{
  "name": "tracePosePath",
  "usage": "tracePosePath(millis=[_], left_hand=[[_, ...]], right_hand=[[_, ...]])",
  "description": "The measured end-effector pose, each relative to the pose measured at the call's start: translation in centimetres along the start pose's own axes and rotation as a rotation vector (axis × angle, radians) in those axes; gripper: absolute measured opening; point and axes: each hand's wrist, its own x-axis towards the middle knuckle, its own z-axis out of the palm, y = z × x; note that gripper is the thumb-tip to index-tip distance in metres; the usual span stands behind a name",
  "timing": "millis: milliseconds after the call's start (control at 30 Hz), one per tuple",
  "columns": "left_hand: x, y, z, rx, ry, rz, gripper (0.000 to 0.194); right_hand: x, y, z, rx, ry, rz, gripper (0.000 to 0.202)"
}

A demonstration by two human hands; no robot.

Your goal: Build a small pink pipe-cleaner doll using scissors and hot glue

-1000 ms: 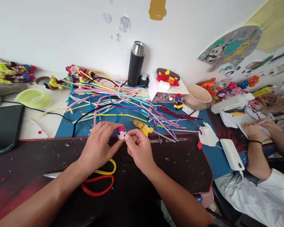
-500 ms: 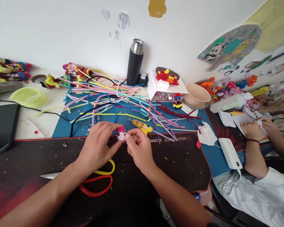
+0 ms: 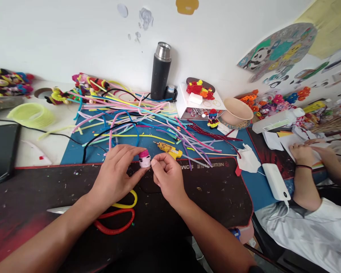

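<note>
Between thumb and fingers, my left hand point(image 3: 116, 170) grips a small pink-topped, pale pink figure piece point(image 3: 144, 160) with black spots, seemingly of wound pipe cleaner. At the piece's right side, my right hand point(image 3: 167, 172) has thumb and forefinger pinched together; whatever lies between them is too small to make out. Just behind the hands lies a yellow glue gun point(image 3: 170, 150) with brown stains. Scissors point(image 3: 133, 216) with red and yellow handles rest on the dark desk mat point(image 3: 216, 197), partly covered by my left forearm.
Loose pipe cleaners point(image 3: 122, 129) spread over the blue mat. Behind them stand a black thermos point(image 3: 160, 72), a white box point(image 3: 184, 99) and a beige bowl point(image 3: 238, 112). A white power bank point(image 3: 275, 182) lies at right, near a co-worker's hands point(image 3: 302, 153). A tablet point(image 3: 2, 151) sits left.
The whole view has shifted slightly. Both hands stay at the pink piece, which is turned a little so more of its pale side shows. Further right, the co-worker's hands have moved slightly.
</note>
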Motion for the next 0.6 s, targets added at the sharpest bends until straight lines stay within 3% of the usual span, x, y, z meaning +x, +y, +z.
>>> tracePosePath(millis=[600], left_hand=[[-0.06, 0.20, -0.03, 0.039, -0.016, 0.046, 0.030]], right_hand=[[0.17, 0.44, 0.06, -0.013, 0.011, 0.006, 0.033]])
